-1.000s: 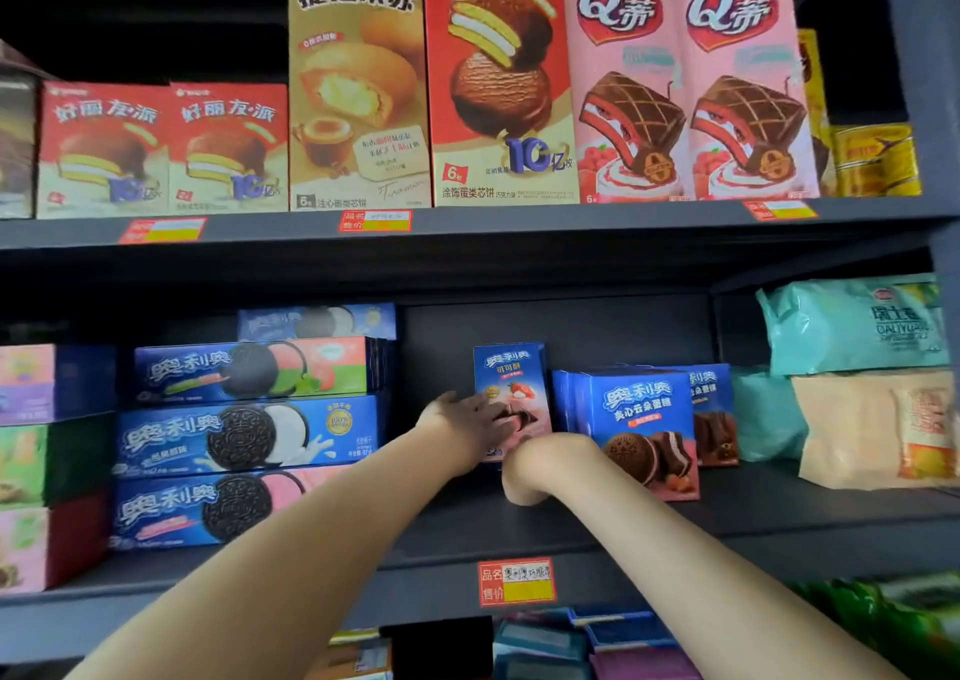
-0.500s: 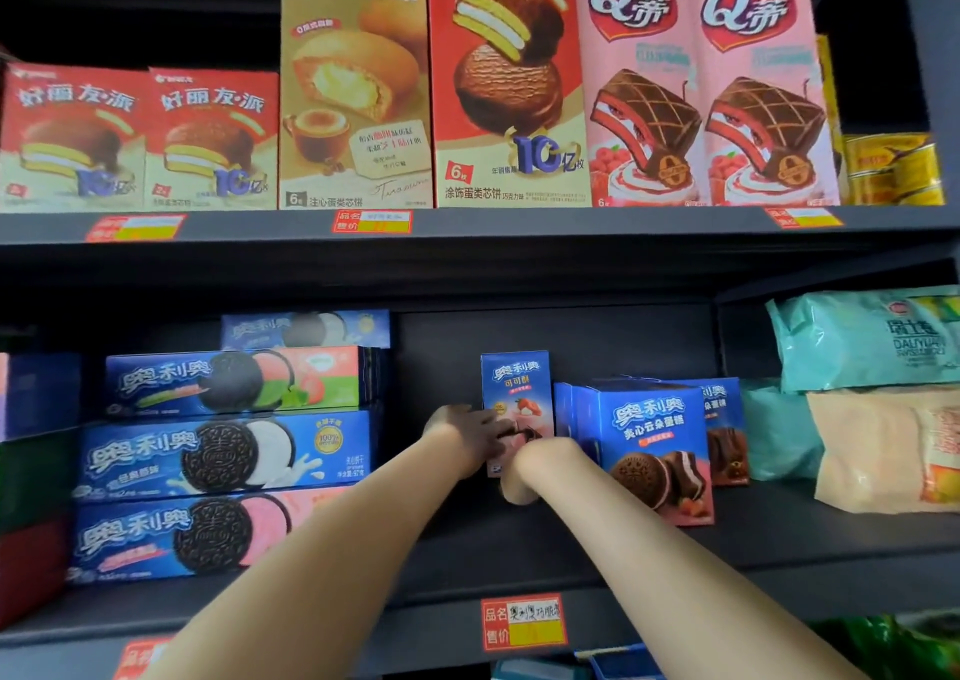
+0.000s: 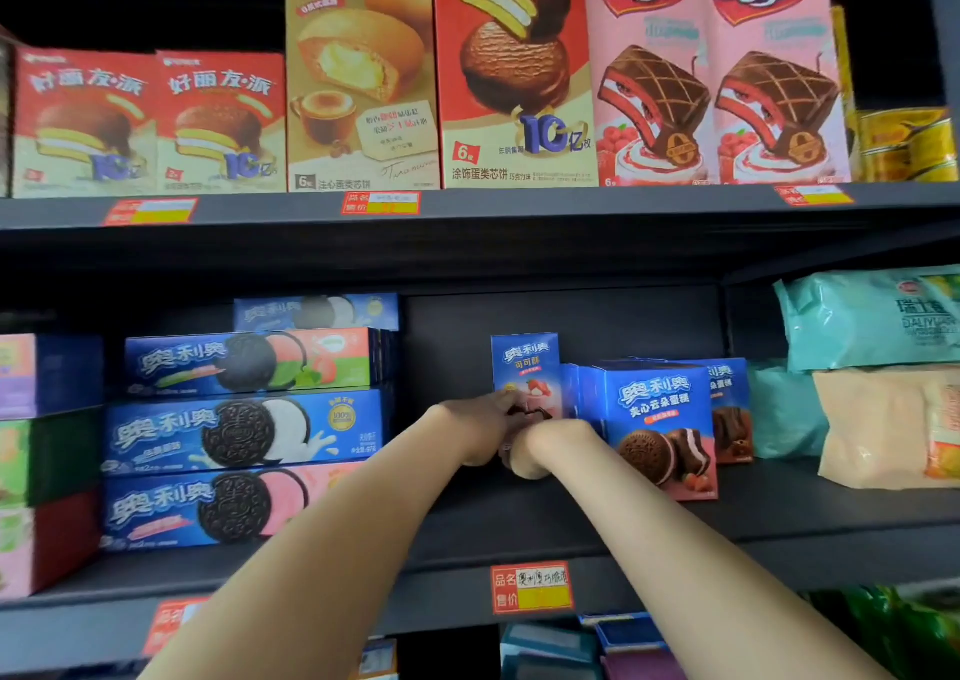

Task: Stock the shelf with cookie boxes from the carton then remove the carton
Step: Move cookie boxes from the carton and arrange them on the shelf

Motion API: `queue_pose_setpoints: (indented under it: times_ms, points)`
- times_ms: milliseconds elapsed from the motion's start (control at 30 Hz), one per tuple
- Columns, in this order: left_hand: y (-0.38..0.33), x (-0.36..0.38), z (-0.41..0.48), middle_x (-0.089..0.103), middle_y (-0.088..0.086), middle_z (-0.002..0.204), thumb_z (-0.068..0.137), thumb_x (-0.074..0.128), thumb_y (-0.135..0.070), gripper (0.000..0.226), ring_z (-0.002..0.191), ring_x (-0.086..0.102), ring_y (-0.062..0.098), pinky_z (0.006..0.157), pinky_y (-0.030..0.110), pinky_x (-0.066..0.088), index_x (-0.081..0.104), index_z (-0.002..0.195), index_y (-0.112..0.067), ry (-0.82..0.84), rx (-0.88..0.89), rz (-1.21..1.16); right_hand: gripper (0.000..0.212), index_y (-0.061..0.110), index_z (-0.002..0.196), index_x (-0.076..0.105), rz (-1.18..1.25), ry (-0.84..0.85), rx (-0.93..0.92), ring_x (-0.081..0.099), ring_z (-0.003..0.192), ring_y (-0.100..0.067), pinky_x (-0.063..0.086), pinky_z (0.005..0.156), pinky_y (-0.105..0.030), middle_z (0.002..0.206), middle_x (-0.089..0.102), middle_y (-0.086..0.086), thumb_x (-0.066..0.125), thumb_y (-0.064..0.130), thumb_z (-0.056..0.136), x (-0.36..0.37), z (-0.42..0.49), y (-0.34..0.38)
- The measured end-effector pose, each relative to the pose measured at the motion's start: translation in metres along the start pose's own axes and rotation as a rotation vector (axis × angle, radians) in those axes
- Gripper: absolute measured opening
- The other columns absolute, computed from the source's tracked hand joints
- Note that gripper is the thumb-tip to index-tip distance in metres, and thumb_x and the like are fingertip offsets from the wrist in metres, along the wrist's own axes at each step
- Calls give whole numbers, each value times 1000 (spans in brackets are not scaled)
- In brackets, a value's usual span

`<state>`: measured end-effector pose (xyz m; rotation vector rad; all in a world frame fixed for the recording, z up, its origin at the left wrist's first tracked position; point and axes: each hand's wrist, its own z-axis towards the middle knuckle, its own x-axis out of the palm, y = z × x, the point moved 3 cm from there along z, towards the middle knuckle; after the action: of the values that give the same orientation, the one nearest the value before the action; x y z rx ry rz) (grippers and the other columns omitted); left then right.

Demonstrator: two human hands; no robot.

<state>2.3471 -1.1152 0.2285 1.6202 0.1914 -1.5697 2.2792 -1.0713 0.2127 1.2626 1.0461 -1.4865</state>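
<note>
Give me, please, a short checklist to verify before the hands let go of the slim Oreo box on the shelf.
1. Slim Oreo box stands upright: ok.
2. Its base flat on the shelf: cannot tell, the hands cover it.
3. Left hand holds the box: ok.
4. Right hand grip: cannot tell, fingers hidden.
5. Box beside the Oreo cake boxes, front facing out: ok.
6. Carton within reach: cannot tell, not in view.
</note>
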Motion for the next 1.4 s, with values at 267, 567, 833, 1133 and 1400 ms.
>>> queue_pose_setpoints:
  times_ms: [267, 567, 833, 1133, 1400]
  points:
    - [-13, -28, -71, 54, 5, 134, 94, 46, -27, 40, 121, 51, 24, 100, 31, 41, 49, 133, -18, -214, -128, -379, 46, 13, 133, 46, 107, -172, -127, 50, 115, -30, 43, 99, -41, 132, 48, -7, 42, 34, 93, -5, -31, 4]
    - [-79, 1, -214, 62, -7, 114, 90, 58, -28, 35, 103, 56, 5, 87, 12, 39, 58, 124, -19, -829, -340, -685, 53, 24, 147, 30, 460, -608, -450, 33, 138, -14, 38, 100, -31, 158, 16, 12, 46, 31, 98, 20, -172, 4]
    - [-145, 132, -313, 65, -16, 82, 88, 57, -28, 17, 74, 64, -3, 68, 8, 45, 66, 100, -20, -681, -790, -941, 31, 8, 110, 66, 651, -657, -801, 59, 100, -22, 41, 85, -27, 108, 67, -7, 58, 19, 83, 155, -238, 63]
    - [-222, 390, -487, 71, 7, 96, 90, 55, -24, 19, 89, 67, 26, 74, 31, 48, 66, 99, -12, 77, -1395, -991, 19, 10, 88, 67, 520, 116, -1051, 65, 78, -30, 52, 62, -29, 86, 67, -7, 57, 22, 78, 406, -298, 207]
    - [-295, 597, -642, 66, 10, 95, 89, 47, -29, 24, 91, 62, 30, 76, 36, 49, 62, 93, -11, 485, -1588, -1010, 46, 14, 139, 43, 240, 664, -1093, 44, 126, -27, 33, 103, -33, 139, 46, -6, 49, 28, 96, 665, -348, 308]
